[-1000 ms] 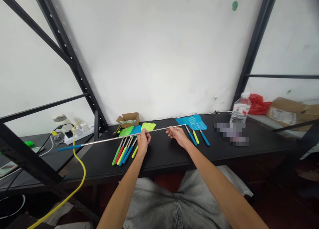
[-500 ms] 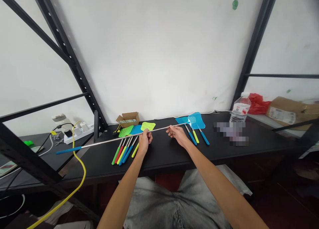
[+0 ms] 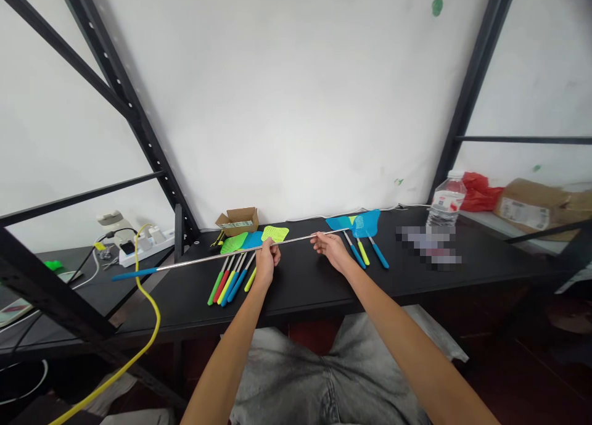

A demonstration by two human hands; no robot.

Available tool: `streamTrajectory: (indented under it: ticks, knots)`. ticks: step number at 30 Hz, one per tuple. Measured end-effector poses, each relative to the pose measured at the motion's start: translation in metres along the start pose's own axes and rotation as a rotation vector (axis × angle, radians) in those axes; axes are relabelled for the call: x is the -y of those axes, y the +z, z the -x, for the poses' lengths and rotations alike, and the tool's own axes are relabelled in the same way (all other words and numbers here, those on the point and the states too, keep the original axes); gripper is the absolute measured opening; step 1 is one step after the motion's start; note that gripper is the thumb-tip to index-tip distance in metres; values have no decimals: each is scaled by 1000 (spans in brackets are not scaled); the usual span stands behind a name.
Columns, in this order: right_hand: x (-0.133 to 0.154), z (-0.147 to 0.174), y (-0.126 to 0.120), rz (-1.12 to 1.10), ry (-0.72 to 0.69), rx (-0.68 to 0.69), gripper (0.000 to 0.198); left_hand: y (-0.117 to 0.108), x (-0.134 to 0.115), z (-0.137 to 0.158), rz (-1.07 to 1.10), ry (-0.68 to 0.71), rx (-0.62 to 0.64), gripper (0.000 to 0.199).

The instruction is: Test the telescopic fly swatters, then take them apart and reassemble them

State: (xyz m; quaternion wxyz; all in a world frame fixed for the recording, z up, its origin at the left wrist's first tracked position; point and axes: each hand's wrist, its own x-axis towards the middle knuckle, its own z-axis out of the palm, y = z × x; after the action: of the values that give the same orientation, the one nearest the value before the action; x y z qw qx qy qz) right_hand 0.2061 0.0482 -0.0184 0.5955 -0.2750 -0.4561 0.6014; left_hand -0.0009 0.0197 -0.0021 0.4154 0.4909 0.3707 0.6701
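A long fly swatter with a blue handle (image 3: 127, 276) and a thin metal shaft stretches across in front of me. My left hand (image 3: 267, 259) is closed around the middle of its shaft. Thumb and fingers of my right hand (image 3: 327, 245) pinch the shaft near the blue mesh head (image 3: 367, 225). Under the shaft, left of my left hand, several swatters with green, red, yellow and blue handles (image 3: 226, 283) lie side by side. Beyond my right hand lie more swatters, with blue and yellow handles (image 3: 363, 252), partly covered by the held head.
A small open cardboard box (image 3: 238, 220) stands against the wall. A water bottle (image 3: 448, 200) is at the right, near a red bag (image 3: 478, 192) and a larger carton (image 3: 531, 206). At left are a power strip (image 3: 148, 249), a yellow cable (image 3: 155, 308) and black shelf posts.
The held swatter's blue handle end has shifted slightly right and up. Its mesh head has turned to a more slanted angle. Both hands have stayed nearly in place on the shaft.
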Motion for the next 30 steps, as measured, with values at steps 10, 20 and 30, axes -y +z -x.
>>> streamTrajectory:
  ticks: [10,20,30]
  knots:
    - [10,3,0,-156,21,-114,19,-6,-2,-3,113,-9,-114,45]
    - [10,1,-1,-179,2,-142,36,-7,-6,-3,175,-3,-140,43]
    - [1,1,3,37,-14,21,40,2,1,1,41,-38,102,38]
